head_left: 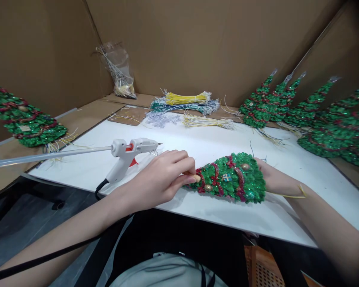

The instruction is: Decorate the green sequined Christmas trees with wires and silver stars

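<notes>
A small artificial Christmas tree (227,177), green and glittery with red garland, gold balls and a tiny gift, lies on its side above the table's front edge, tip to the left. My left hand (170,175) is closed around its narrow tip, thumb and fingers pinched together. At the wide base is my right hand (266,171), holding the tree from behind; its fingers are mostly hidden. Thin yellow and dark wires (287,195) stick out from the base beside my right wrist. Left of my left hand, a white glue gun (124,157) with a red trigger stands with a long glue stick in its back.
Bundles of yellow, green and white wires (187,99) lie at the back of the white table (191,137). Several more trees (263,101) stand at the right, and another tree (26,119) at the left. A clear plastic bag (121,73) leans in the back corner against cardboard walls (197,44).
</notes>
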`<state>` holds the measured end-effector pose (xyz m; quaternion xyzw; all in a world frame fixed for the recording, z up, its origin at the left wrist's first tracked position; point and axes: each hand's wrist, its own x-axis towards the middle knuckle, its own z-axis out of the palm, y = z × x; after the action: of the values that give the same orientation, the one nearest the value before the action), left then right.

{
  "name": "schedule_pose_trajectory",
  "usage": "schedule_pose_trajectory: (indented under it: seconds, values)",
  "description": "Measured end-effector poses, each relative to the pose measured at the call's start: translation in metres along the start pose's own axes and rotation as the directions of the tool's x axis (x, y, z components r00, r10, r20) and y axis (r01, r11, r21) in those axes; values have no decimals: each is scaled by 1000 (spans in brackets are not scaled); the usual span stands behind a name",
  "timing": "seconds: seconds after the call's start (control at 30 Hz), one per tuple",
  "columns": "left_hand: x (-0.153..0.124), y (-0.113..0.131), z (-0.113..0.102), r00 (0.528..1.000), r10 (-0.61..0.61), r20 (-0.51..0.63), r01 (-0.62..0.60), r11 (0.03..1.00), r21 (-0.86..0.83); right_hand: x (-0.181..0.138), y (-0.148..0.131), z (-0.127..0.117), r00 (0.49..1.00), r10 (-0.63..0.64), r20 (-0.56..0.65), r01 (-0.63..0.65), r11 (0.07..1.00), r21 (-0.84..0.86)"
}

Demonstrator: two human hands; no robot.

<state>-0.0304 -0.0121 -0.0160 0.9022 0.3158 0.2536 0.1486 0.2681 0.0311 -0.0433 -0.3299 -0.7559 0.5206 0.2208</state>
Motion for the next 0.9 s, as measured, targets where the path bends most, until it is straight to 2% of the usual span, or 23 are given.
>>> schedule_pose_trajectory:
  seconds: [0.13, 0.27, 0.33, 0.4, 0.47, 0.53, 0.6, 0.67, 0.73, 0.9]
  values:
    - [-4, 3, 4, 997, -71, 10, 71, 997, -5, -1, 3, 0, 1000, 6, -13, -6, 1000, 0]
    - [-6, 5, 7, 993, -114, -27, 113, 993, -27, -2, 5, -3, 999, 1, 37, -1, 1000, 6]
    - [-5, 5, 6, 990, -135, -40, 132, 988, -82, -2, 6, -4, 999, -6, 54, 5, 1000, 9]
    - [-4, 4, 3, 985, -171, -34, 160, 964, -213, -1, 5, -4, 998, -5, 62, 5, 1000, 8]
    - [-1, 5, -2, 980, -191, -45, 155, 894, -421, -1, 4, -3, 998, 6, 61, -7, 1000, 12]
    - [4, 7, -7, 971, -213, -108, 95, 760, -643, -1, 4, -2, 999, 18, 37, -19, 999, 29]
    - [11, 11, -10, 942, -266, -206, -4, 604, -797, -1, 3, -1, 1000, 24, 16, -25, 999, 41]
    - [19, 15, -11, 903, -330, -276, -78, 504, -860, -1, 3, -1, 1000, 23, 13, -24, 999, 33]
    - [25, 19, -7, 883, -367, -292, -104, 453, -885, 0, 4, -1, 1000, 12, 16, -12, 1000, 14]
    - [29, 18, 8, 906, -337, -257, -132, 353, -926, 0, 3, -2, 1000, -15, 26, 15, 1000, 6]
